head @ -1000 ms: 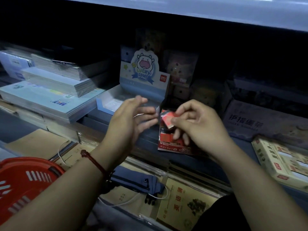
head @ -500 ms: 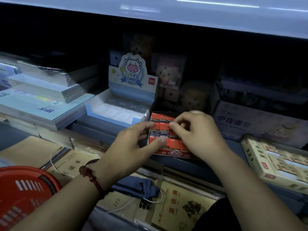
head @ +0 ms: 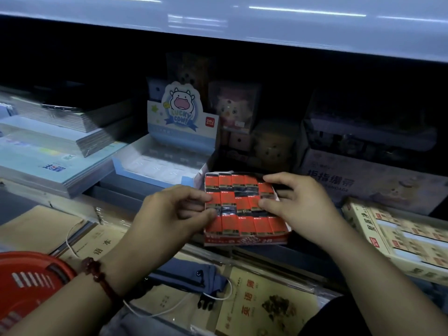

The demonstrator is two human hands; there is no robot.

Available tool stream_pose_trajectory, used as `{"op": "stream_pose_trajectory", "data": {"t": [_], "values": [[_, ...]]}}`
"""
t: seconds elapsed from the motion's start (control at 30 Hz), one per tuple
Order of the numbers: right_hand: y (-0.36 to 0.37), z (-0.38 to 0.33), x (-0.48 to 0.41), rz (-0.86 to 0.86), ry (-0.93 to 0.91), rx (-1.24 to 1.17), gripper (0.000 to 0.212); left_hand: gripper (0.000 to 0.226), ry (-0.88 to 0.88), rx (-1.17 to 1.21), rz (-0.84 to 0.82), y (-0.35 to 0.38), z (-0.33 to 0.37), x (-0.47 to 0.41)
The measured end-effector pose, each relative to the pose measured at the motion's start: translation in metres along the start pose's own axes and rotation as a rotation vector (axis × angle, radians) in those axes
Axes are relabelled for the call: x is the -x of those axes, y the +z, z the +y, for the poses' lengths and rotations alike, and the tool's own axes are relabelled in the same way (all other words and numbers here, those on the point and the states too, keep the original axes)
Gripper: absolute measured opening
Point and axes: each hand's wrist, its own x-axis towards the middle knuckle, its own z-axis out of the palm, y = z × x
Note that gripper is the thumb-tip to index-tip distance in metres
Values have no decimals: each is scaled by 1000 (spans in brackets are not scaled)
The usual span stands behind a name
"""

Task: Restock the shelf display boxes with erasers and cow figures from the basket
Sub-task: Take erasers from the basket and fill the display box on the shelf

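Observation:
A red eraser display box (head: pixel 244 240) stands on the shelf in the middle, packed with rows of red erasers (head: pixel 246 225). My left hand (head: pixel 169 214) grips the box's left edge, its thumb lying on the lower left erasers. My right hand (head: pixel 300 204) rests on the right side of the rows, fingers and thumb pressing on the erasers. Behind and to the left is the light blue "Lucky Cow" display box (head: pixel 155 177) with a cow header card (head: pixel 181 110); what lies in it is pale and unclear. The red basket (head: pixel 29 282) shows at the lower left.
Stacks of notebooks (head: pixel 48 146) fill the shelf's left. A cream box (head: pixel 400 238) and a grey box (head: pixel 363 185) sit to the right, dim toy boxes (head: pixel 235 107) behind. Below lie workbooks (head: pixel 261 304) and a blue pouch (head: pixel 184 275) with a white cable. An upper shelf (head: pixel 218 20) overhangs.
A second ago my right hand held one red eraser above the box and my left hand hovered open. Both hands have since come down onto the box, and the eraser is out of my fingers.

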Motion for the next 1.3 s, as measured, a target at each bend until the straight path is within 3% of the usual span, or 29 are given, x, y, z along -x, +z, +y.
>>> {"op": "stream_pose_trajectory", "data": {"t": [0.17, 0.3, 0.53, 0.77, 1.0, 1.3], "values": [[-8, 6, -6, -8, -10, -133, 42, 31, -27, -72, 41, 1, 3, 0], [-6, 9, -14, -36, 5, -141, 53, 42, -50, -139, 25, 4, 3, -5], [-15, 8, -25, -229, 5, -117, 50, 50, -59, -231, -40, -1, 11, -12], [-21, 20, -22, -235, -23, -146, 42, 57, -129, -96, -120, -13, 16, -16], [-13, 16, -25, -239, -35, -138, 65, 67, -80, -142, -191, -10, 21, -12], [-4, 22, -36, -221, 21, -314, 53, 64, -56, -139, -161, -9, 16, -16]]}}
